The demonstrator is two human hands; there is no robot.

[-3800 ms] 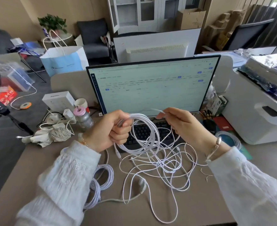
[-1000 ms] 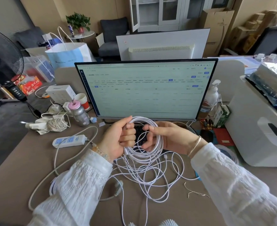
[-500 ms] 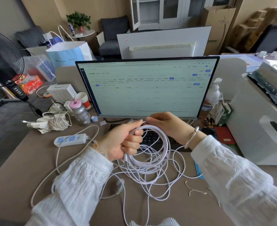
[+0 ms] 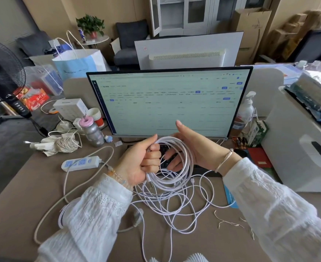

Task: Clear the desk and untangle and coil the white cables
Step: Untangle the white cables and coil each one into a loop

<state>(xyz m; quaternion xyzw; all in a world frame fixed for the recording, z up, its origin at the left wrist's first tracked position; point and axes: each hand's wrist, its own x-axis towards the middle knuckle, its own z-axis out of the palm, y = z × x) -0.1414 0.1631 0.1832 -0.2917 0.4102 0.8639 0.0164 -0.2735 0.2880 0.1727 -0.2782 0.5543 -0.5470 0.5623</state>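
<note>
Above the tabletop (image 4: 20, 195), left hand (image 4: 138, 161) grips the white cable coil (image 4: 176, 178); right hand (image 4: 195, 150) is spread open inside its loops.

The premises are identified as an office. A desk (image 4: 14, 188) is occupied by a lit monitor (image 4: 167, 103) displaying a tabular application, with a keyboard (image 4: 199, 170) partly seen beneath it. A second monitor (image 4: 188, 49), viewed from behind, is noted at 12 o'clock, and a third screen (image 4: 315, 44) at 2 o'clock. A white printer (image 4: 297, 148) is positioned at 3 o'clock. Glass-fronted filing cabinets (image 4: 189, 14) and stacked cardboard boxes (image 4: 254, 29) are observed along the far wall. A power strip (image 4: 80, 163) lies at 9 o'clock.
</note>
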